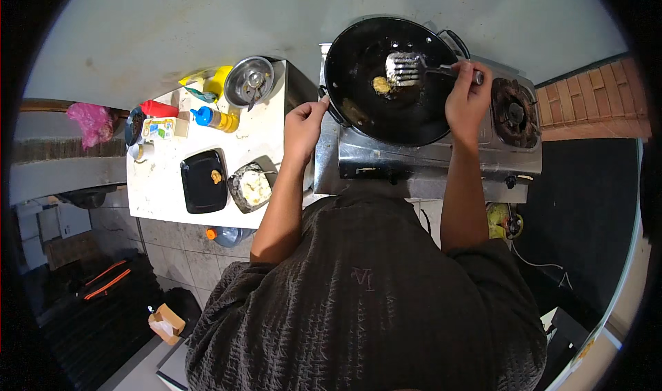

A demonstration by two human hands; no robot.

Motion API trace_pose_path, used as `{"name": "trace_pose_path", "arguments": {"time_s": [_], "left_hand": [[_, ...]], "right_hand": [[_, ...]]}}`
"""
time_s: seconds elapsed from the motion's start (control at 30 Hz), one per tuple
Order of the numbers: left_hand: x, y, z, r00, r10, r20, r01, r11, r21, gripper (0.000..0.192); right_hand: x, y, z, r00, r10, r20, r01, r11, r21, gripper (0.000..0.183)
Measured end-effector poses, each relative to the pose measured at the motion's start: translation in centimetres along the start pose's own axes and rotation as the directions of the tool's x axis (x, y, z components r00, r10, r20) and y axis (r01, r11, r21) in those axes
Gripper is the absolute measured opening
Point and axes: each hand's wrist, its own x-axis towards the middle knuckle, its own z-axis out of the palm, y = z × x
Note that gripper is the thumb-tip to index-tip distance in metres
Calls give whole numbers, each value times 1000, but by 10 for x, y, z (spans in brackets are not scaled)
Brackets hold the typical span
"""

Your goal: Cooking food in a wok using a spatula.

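A large black wok sits on the left side of a steel gas stove. My left hand grips the wok's left handle with the fingertips. In my right hand is the handle of a slotted metal spatula, its blade down in the wok. Touching or close beside the blade is a small yellow-brown fried piece of food. Some oil glistens on the wok's bottom. On the white table to the left, a black square plate holds one browned piece, and a dish of white food stands beside it.
A bare burner lies right of the wok. Farther back on the white table stand a steel bowl with a spoon, a yellow squeeze bottle with a blue cap, a red container and a plastic tub. A wall rises behind the stove.
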Motion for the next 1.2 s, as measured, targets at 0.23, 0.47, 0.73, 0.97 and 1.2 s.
{"name": "trace_pose_path", "arguments": {"time_s": [0.23, 0.47, 0.73, 0.97, 1.2], "left_hand": [[-1, 1, 1, 1000, -1, -5, 1, 1000, 6, 31], [-2, -1, 4, 999, 32, -22, -32, 999, 3, 33], [-1, -1, 3, 1000, 20, -15, -19, 999, 40, 32], [0, -2, 3, 999, 41, 16, -42, 998, 49, 33], [4, -11, 0, 996, 86, 36, -87, 996, 28, 37]], "right_hand": [[2, -10, -2, 999, -11, 33, 20, 962, -272, 18], [-1, -11, -2, 998, -48, 49, 52, 996, -76, 20], [-6, -15, -6, 989, 105, 100, -109, 994, 29, 24], [-15, -12, -12, 998, 29, 60, -13, 964, -266, 21], [-28, -11, -19, 985, 172, 6, -172, 983, -63, 21]]}}
